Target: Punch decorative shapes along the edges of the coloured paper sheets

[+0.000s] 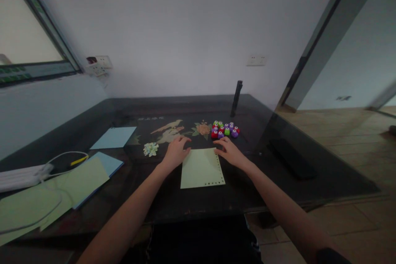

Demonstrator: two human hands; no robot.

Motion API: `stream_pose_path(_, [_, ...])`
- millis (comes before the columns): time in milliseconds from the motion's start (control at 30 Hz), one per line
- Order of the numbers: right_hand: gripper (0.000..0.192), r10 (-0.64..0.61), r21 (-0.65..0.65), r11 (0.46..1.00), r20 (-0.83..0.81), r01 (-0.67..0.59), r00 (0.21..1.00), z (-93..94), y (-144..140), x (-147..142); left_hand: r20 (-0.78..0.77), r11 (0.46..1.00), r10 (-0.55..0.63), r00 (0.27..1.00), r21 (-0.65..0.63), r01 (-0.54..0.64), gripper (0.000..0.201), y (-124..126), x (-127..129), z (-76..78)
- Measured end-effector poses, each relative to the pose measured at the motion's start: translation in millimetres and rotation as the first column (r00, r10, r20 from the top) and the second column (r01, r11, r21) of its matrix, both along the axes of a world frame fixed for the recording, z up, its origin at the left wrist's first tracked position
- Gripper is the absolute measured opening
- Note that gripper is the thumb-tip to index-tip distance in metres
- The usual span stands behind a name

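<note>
Pale green paper sheet (201, 168), punched holes along two edges, left hand (175, 152) and right hand (230, 152) flat, open, on its top corners

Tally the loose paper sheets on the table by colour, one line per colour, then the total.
Pale green sheets: 2, one between the left hand and right hand, one at the left edge.
Blue sheets: 2, one farther back, one under the green.
Total: 4
</note>
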State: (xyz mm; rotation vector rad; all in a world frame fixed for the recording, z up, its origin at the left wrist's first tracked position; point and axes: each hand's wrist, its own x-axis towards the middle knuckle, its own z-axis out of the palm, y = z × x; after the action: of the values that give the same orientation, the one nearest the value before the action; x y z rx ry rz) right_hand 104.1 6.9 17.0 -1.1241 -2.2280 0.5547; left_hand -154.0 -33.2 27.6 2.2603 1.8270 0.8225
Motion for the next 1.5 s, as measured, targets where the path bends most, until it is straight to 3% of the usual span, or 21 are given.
stream_pose_path(100, [0.03,-0.073,0.086,0.993,-0.128,0.084,0.989,15.4,21,21,0.086,0.993,-0.063,0.994,0.105,0.054,0.022,-1,4,10.3])
stream_pose_path(200, [0.029,-0.201,0.143,0.962,-0.21,0.233,0.957,22.8,58,47,0.126,0.98,-0.181,0.975,0.11,0.168,0.017,-1,21,21.0])
stream_pose_path(300, [0.028,-0.337,0.136,0.924,-0.146,0.356,0.93,15.5,98,65,0.079,0.958,-0.278,0.957,0.103,0.269,0.017,8,48,28.0])
stream_pose_path(400, [0.028,-0.389,0.15,0.907,-0.059,0.393,0.92,1.6,127,69,-0.023,0.929,-0.345,0.939,0.137,0.344,0.023,33,79,30.4])
stream_pose_path(500, [0.025,-0.378,0.147,0.914,-0.041,0.379,0.925,-8.7,143,63,-0.098,0.945,-0.291,0.952,0.129,0.302,0.033,68,109,26.1])
stream_pose_path(633, [0.026,-0.344,0.154,0.927,-0.019,0.342,0.939,-15.3,150,52,-0.065,0.992,-0.112,0.992,0.044,0.114,0.051,112,139,8.1])
stream_pose_path(800, [0.033,-0.368,0.148,0.92,0.004,0.364,0.93,-22.0,146,48,-0.065,0.996,-0.048,0.997,-0.079,0.043,0.053,139,153,-16.0])
stream_pose_path(1100, [0.03,-0.376,0.142,0.918,0.019,0.37,0.926,-25.7,128,17,-0.152,0.973,-0.231,0.961,-0.015,0.232,0.046,154,130,-26.8])
stream_pose_path(1500, [0.029,-0.292,0.102,0.953,0.037,0.287,0.956,-25.9,118,-62,-0.07,0.957,-0.288,0.955,0.017,0.29,0.046,144,29,-31.8])
